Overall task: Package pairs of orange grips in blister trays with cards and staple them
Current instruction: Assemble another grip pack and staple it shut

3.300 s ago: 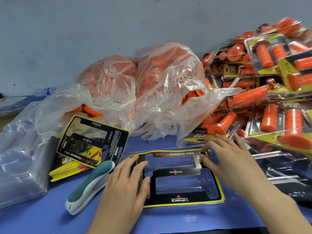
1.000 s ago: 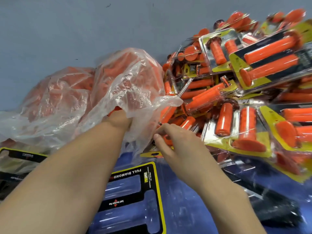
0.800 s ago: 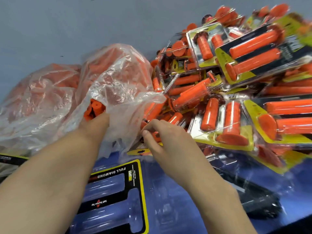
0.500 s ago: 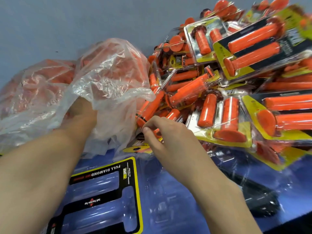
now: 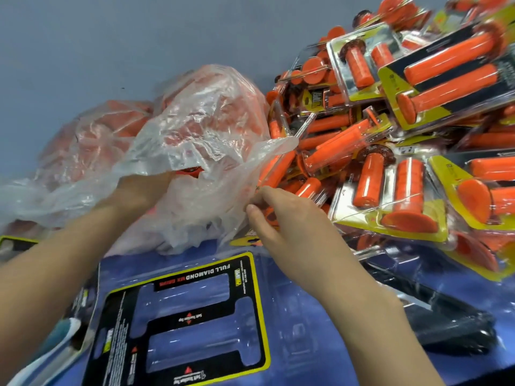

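Head view looks down on a blue counter (image 5: 459, 366) that meets a plain grey-blue wall (image 5: 111, 51) along its far edge. Against that wall, toward the far left, sit two clear plastic bags packed with loose orange grips. The nearer bag (image 5: 206, 121) is crumpled open at its mouth and the other bag (image 5: 92, 140) slumps behind it.

The left hand (image 5: 142, 188) is pushed into the nearer bag's mouth. Its fingers are hidden by the plastic, so I cannot tell whether they grasp anything. One orange grip (image 5: 189, 171) shows just past the knuckles. The right hand (image 5: 281, 218) pinches the bag's loose edge between thumb and fingertips.

Close to the near edge, between the forearms, a clear blister tray (image 5: 289, 324) lies flat with a black and yellow card (image 5: 119, 330) in it. Both moulded pockets hold no grips. A teal and white stapler (image 5: 60, 346) lies at the near left corner, partly cut off.

A tall heap of finished packs (image 5: 390, 196), each with a pair of orange grips on a yellow card, fills the far right corner. A dark object (image 5: 434, 316), too blurred to name, lies before it.
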Tool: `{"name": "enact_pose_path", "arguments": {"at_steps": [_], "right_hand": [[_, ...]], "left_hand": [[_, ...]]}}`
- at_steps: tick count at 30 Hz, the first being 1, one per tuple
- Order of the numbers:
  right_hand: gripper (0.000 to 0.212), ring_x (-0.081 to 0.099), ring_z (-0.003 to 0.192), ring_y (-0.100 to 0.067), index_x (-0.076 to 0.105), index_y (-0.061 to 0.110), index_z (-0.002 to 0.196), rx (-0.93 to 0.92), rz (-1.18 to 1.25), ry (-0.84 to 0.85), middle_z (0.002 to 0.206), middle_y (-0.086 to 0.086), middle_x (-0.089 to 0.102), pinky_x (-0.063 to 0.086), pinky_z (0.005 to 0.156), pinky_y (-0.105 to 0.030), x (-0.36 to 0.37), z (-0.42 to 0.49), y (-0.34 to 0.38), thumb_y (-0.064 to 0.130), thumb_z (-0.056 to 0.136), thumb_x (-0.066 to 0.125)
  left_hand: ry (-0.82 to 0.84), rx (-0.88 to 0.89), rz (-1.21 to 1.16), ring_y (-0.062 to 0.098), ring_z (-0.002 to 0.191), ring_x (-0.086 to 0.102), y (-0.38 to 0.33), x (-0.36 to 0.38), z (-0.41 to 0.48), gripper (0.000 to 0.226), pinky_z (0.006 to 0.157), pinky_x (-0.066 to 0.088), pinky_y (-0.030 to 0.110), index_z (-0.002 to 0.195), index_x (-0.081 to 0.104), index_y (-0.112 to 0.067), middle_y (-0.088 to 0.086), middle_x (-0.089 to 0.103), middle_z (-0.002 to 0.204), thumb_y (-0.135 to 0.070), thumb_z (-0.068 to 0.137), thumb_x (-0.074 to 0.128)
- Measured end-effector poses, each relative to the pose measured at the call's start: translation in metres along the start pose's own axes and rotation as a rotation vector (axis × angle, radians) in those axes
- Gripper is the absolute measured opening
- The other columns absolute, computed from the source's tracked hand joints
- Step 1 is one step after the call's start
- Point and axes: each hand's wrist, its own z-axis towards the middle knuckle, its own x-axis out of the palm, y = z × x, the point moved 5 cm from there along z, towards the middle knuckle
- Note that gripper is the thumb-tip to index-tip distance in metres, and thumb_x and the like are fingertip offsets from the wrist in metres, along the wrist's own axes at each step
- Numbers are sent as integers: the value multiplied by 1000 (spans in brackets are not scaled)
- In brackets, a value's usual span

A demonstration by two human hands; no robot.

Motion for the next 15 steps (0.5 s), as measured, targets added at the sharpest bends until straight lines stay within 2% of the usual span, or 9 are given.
{"name": "enact_pose_path", "arguments": {"at_steps": [1, 3, 5, 6, 7, 9, 11, 13, 15], "right_hand": [[16, 59, 90, -17, 60, 23, 108, -15, 24, -12, 101, 7, 62, 48, 80, -41, 1, 1, 4, 32, 100, 49], [31, 59, 87, -17, 50, 28, 126, -54, 65, -36, 109, 9, 54, 51, 78, -43, 3, 1, 19, 34, 96, 56], [62, 60, 80, -21, 30, 39, 141, -113, 66, -44, 114, 8, 42, 53, 70, -45, 9, 0, 41, 39, 89, 64], [71, 60, 79, -23, 24, 44, 142, -158, 36, -52, 115, 7, 40, 54, 65, -45, 13, -1, 55, 39, 86, 67], [75, 60, 80, -24, 24, 45, 142, -207, -13, -69, 115, 6, 39, 54, 62, -44, 18, -4, 67, 36, 83, 69], [72, 60, 87, -26, 38, 41, 136, -242, -59, -122, 115, 4, 43, 54, 63, -43, 27, -9, 83, 21, 77, 72], [56, 61, 91, -22, 53, 33, 122, -216, 96, -180, 113, 4, 51, 52, 70, -39, 32, -13, 86, 12, 76, 75], [32, 65, 90, -15, 62, 30, 107, -132, 465, -191, 103, 5, 65, 51, 75, -26, 36, -15, 84, 18, 81, 77], [19, 72, 87, -14, 68, 26, 101, -38, 880, -114, 93, 3, 74, 53, 77, -19, 45, -14, 82, 19, 85, 75]], "left_hand": [[-142, 172, 141, 32, 71, 60, -2, -15, -9, 43, 63, 47, 36, 97, 64, -8, 16, 67, 86, -50, 91, 59], [-358, 445, 101, 25, 60, 56, -7, -40, -48, 39, 56, 38, 32, 94, 54, -13, 3, 59, 74, -52, 90, 55], [-427, 517, -124, 2, 57, 51, -9, -56, -100, 38, 48, 35, 17, 113, 45, -29, -9, 55, 81, -50, 86, 60], [-425, 534, -172, -3, 58, 53, -8, -58, -121, 39, 47, 33, 8, 114, 41, -41, -15, 55, 82, -53, 84, 62], [-400, 562, -235, -5, 64, 57, -3, -58, -139, 40, 46, 37, 7, 112, 39, -49, -19, 58, 85, -56, 82, 63], [-345, 635, -360, -14, 83, 58, 0, -61, -166, 41, 65, 40, -1, 114, 41, -54, -32, 58, 102, -61, 81, 64], [-308, 692, -435, -11, 103, 57, 7, -65, -179, 47, 82, 39, 3, 125, 45, -47, -31, 58, 116, -65, 83, 58], [-296, 568, -604, 4, 116, 58, 28, -66, -179, 51, 92, 44, 18, 129, 45, -47, -22, 58, 124, -69, 84, 55], [-242, 369, -764, 4, 115, 58, 52, -60, -173, 48, 92, 46, 25, 123, 47, -53, -21, 59, 121, -73, 80, 55]]}}
